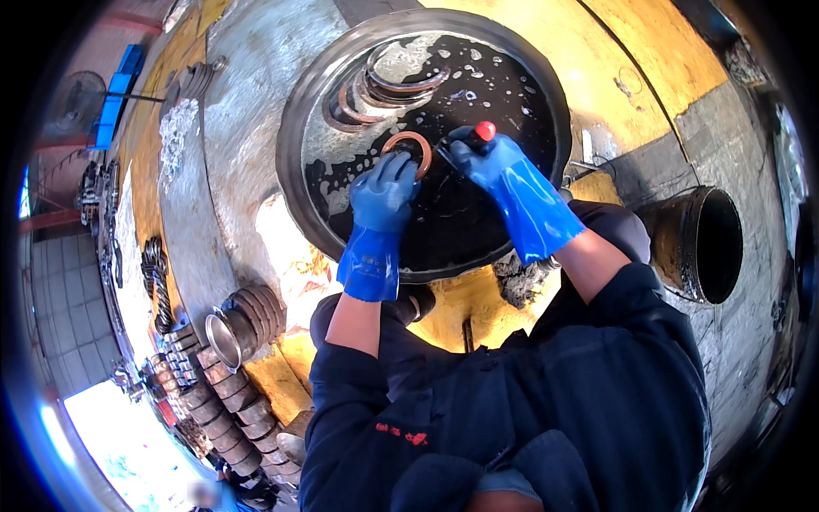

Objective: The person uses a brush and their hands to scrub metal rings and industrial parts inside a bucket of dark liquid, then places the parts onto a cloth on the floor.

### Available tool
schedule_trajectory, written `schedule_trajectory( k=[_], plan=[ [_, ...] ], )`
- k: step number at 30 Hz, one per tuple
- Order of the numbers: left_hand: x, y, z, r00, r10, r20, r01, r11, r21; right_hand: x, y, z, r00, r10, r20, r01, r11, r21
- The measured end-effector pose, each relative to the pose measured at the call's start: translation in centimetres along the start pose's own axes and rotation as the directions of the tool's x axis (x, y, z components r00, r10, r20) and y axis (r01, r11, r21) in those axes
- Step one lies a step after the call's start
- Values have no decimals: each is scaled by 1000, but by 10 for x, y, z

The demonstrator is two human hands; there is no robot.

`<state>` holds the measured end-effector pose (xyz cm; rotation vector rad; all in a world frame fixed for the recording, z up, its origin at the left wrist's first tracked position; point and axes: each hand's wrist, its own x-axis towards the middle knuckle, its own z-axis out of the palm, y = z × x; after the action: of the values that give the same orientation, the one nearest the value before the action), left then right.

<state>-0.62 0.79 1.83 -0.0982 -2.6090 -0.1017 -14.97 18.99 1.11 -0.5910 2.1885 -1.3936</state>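
Inside the wide basin point(288, 158), spare rings point(405, 88) lay in dark liquid point(465, 209), just beyond the gloved left hand point(381, 194), whose fingers seemed closed on the near edge of a coppery ring point(425, 148). Right of it, the gloved right hand point(488, 158) gripped a red-topped tool point(485, 130). Slick gloves could have dropped the ring into the liquid; a tool skidding off its edge could have struck the left fingers.

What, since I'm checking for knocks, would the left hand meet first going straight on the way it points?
Beyond the copper-coloured ring it touches, the left hand would probably meet the curved metal pieces lying in the round basin, though depth is hard to judge.
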Motion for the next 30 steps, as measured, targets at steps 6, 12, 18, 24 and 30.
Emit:
schedule_trajectory(
  k=[6,12,18,24,30],
  plan=[
    [-5,0,-5,998,-55,-25,57,994,94,-41,1,-8,837,-539,-95,491,816,-305],
    [3,14,-6,991,-112,-72,124,973,195,-78,18,-9,752,-641,151,651,687,-324],
    [-12,-18,-58,596,-778,-199,544,573,-613,-83,21,-4,805,-573,152,587,733,-344],
    [-98,-98,-151,218,-975,33,746,145,-650,-78,36,-1,852,-494,175,519,752,-406],
    [-264,-151,-53,-67,-946,318,815,-236,-529,-83,27,1,908,-375,184,418,829,-372]
  ],
)
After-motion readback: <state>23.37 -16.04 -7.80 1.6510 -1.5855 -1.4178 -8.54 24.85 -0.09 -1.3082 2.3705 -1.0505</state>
